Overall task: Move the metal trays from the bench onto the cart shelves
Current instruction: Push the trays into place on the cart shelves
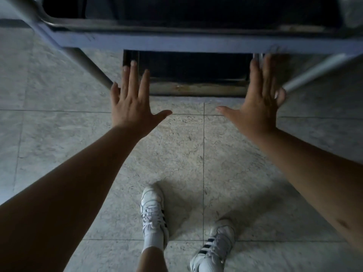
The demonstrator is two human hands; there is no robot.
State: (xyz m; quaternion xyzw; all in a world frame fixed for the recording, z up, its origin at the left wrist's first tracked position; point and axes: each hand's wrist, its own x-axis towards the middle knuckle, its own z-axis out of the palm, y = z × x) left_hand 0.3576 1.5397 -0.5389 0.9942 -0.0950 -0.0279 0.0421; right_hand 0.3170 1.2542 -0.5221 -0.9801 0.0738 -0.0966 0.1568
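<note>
The bare left forearm (pixel 64 193) fills the view from 8 o'clock, the closest thing to the camera, running up to the left hand (pixel 133 104), which is spread flat with fingers apart and thumb pointing toward 3 o'clock, gripping nothing. Its fingertips overlap the left end of a dark metal tray (pixel 194 75) sitting on a lower cart shelf; whether they touch it cannot be told. At 10 o'clock a grey tubular cart leg (pixel 86 63) slants down to the tiled floor (pixel 59 134). At 6 o'clock two white sneakers with dark stripes (pixel 154 211) stand on the tiles, the left foot slightly ahead of the right. The tray itself lies just above centre, its worn, rust-marked front lip facing the person, tucked under the blue-grey edge of the upper cart shelf (pixel 176 43) that spans the view at 12 o'clock; another dark tray (pixel 176 14) rests on that upper shelf. At 2 o'clock the right hand (pixel 259 107) is likewise open, fingers blurred, reaching toward the tray's right end with thumb pointing toward 9 o'clock, holding nothing. A second cart leg (pixel 314 71) slants just beside its fingers.
</note>
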